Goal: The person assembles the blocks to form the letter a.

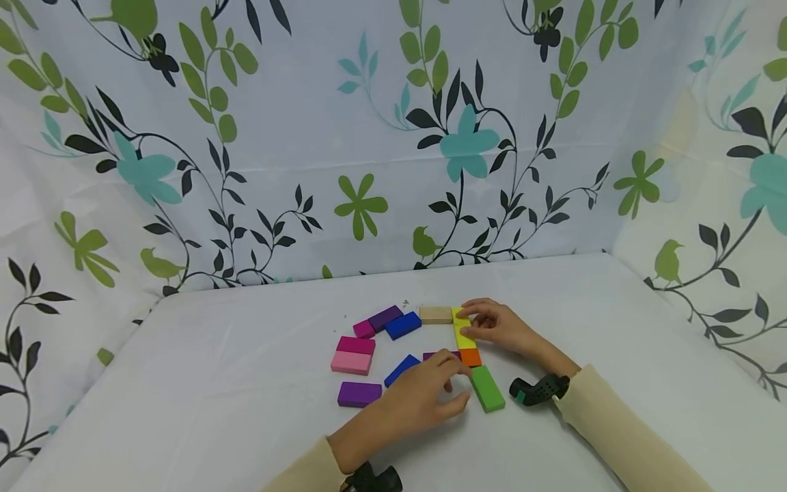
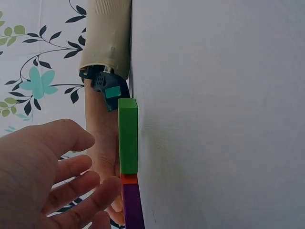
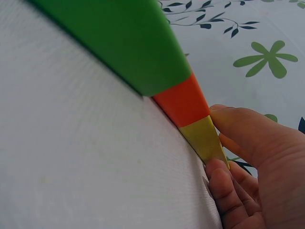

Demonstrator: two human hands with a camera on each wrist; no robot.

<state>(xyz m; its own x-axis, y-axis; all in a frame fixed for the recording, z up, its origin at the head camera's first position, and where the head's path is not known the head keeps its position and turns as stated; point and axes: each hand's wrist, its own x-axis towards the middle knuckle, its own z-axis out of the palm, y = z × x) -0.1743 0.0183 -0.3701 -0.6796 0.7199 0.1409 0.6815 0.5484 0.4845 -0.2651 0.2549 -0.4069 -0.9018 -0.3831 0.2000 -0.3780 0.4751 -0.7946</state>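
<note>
First, see a pink block point(image 1: 351, 363) and a purple block point(image 1: 359, 394) on the desk point(image 1: 203, 383). Next, spot a loose left hand point(image 1: 424, 389), empty. Then find a yellow block point(image 1: 464, 339), orange block point(image 1: 471, 357) and green block point(image 1: 488, 389), touching. Last, see a right hand point(image 1: 503, 328), probably pinching the yellow block.

The left hand point(image 1: 424, 386) is set with its back uppermost; the left fingers point(image 2: 86, 205) are loosely bent, and the left thumb point(image 2: 71, 136) stands apart from them. The left forearm point(image 1: 369, 425) extends behind this hand, to its left. The right hand point(image 1: 501, 328) is farther forward and to the right, the right fingers point(image 3: 224, 186) curled opposite the right thumb point(image 3: 233, 117). The right forearm point(image 1: 621, 424) extends behind this hand, to its right
</note>
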